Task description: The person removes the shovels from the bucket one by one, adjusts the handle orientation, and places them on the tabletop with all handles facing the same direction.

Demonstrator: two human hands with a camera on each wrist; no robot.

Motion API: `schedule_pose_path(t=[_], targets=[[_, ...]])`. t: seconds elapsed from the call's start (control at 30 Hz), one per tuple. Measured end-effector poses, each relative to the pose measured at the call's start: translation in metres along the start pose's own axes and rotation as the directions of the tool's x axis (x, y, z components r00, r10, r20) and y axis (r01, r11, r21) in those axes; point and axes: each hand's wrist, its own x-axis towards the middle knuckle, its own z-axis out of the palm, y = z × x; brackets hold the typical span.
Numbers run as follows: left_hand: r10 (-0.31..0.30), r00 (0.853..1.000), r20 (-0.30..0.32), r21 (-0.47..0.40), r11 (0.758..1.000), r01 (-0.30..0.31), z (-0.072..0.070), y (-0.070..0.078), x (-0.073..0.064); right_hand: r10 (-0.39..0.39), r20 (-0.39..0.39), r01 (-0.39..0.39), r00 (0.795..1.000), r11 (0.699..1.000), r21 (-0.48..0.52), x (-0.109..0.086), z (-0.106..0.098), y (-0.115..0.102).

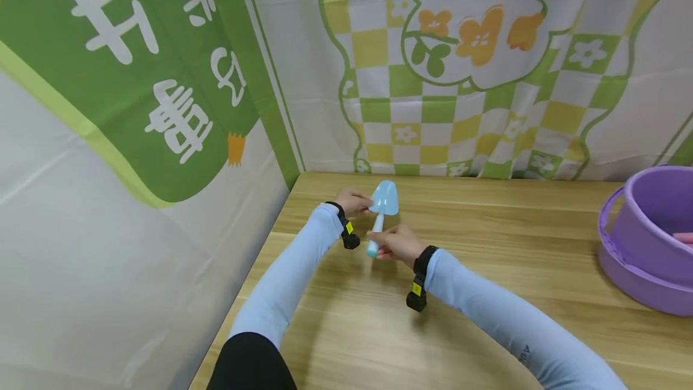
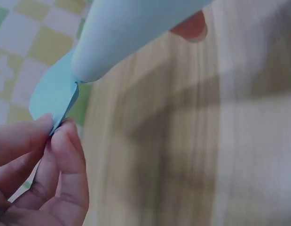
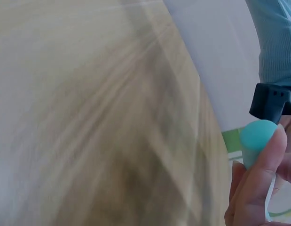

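A small light-blue trowel with a pale handle is held between both hands over the wooden table, blade toward the back wall. My left hand pinches the left edge of the blade between thumb and fingers, as the left wrist view shows at the blade. My right hand grips the handle near its turquoise end cap. In the left wrist view the handle slants across the top, with a fingertip of the right hand behind it.
A purple bucket with a pink thing inside stands at the table's right side. The wooden table meets a printed cloth at the back and another cloth wall on the left.
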Motion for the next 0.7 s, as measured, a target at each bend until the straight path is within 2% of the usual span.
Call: schedule_pose_path(t=[0.07, 0.1, 0.2, 0.33, 0.37, 0.4, 0.57, 0.63, 0.7], targets=[[-0.012, 0.999, -0.035, 0.012, 1.0, 0.013, -0.006, -0.007, 0.0, -0.005, -0.023, 0.005, 1.0, 1.0, 0.0, 0.005, 0.008, 0.004], [-0.017, 0.999, -0.052, 0.012, 1.0, 0.018, -0.01, -0.013, 0.005, -0.012, -0.04, 0.012, 0.999, 1.0, -0.003, 0.007, 0.012, 0.006], [0.0, 0.998, -0.059, -0.033, 0.999, -0.002, -0.019, -0.029, 0.011, -0.022, -0.082, 0.021, 0.996, 1.0, -0.016, 0.013, 0.022, 0.012], [-0.019, 0.994, -0.108, -0.088, 0.996, 0.009, -0.023, -0.036, 0.009, -0.024, -0.121, 0.021, 0.992, 1.0, -0.021, 0.022, 0.033, 0.017], [-0.031, 0.991, -0.129, -0.092, 0.996, 0.019, -0.024, -0.039, 0.013, -0.021, -0.128, 0.019, 0.992, 1.0, -0.019, 0.025, 0.035, 0.018], [-0.056, 0.985, -0.164, -0.084, 0.996, 0.042, -0.021, -0.034, 0.007, -0.021, -0.133, 0.019, 0.991, 1.0, -0.018, 0.027, 0.036, 0.019], [-0.042, 0.978, -0.206, -0.071, 0.997, 0.028, -0.019, -0.022, -0.013, -0.034, -0.162, 0.025, 0.986, 0.998, -0.056, 0.038, 0.039, 0.024], [-0.029, 0.98, -0.194, -0.05, 0.999, 0.02, -0.023, -0.031, -0.007, -0.034, -0.167, 0.021, 0.985, 0.997, -0.079, 0.041, 0.038, 0.027], [-0.043, 0.979, -0.2, -0.029, 0.999, 0.038, -0.025, -0.035, -0.003, -0.03, -0.165, 0.015, 0.986, 0.996, -0.091, 0.042, 0.037, 0.028]])
